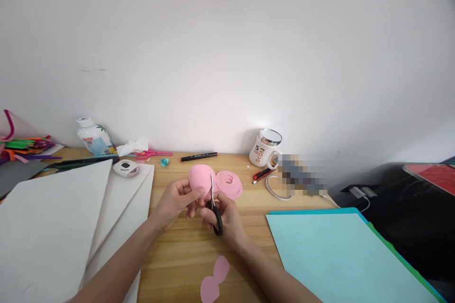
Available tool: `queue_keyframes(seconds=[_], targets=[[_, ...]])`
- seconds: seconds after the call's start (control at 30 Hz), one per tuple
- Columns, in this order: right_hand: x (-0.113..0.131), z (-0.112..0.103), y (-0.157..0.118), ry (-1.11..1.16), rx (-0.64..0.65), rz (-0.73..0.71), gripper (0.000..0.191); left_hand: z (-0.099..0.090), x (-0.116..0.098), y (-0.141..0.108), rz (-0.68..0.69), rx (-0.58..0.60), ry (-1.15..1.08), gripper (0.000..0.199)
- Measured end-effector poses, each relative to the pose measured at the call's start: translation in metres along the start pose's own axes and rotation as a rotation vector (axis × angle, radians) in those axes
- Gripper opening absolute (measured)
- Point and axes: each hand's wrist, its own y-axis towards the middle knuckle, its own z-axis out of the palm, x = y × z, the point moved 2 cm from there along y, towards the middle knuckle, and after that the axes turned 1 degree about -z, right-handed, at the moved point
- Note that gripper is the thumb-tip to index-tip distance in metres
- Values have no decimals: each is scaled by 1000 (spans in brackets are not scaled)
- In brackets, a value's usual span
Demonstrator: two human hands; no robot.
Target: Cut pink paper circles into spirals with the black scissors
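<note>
Between the thumb and fingers of my left hand (179,200) is a rounded piece of pink paper (201,178), raised above the wooden desk. My right hand (225,218) grips black-handled scissors (214,208), their blades pointing up at the right edge of that paper. Just behind the blades lies a pink paper spiral (229,184) of curled rings. Nearer to me, a pink paper cutout (215,280) with two petal-like lobes rests on the desk. My fingers partly hide the lower edge of the held paper.
White sheets (53,227) cover the left side, and light blue sheets (334,246) lie at right. A mug (263,149), red cutter (263,174), black marker (199,156), pink scissors (151,154) and white bottle (95,137) stand or lie near the wall.
</note>
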Motion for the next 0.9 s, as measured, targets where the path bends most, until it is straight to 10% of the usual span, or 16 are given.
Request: queue_keyframes(seconds=[0.47, 0.9], targets=[[-2, 5, -2, 39, 55, 2, 30, 13, 14, -1, -54, -60, -80, 35], [20, 7, 2, 5, 89, -101, 33, 7, -22, -4, -4, -112, 230, 26]])
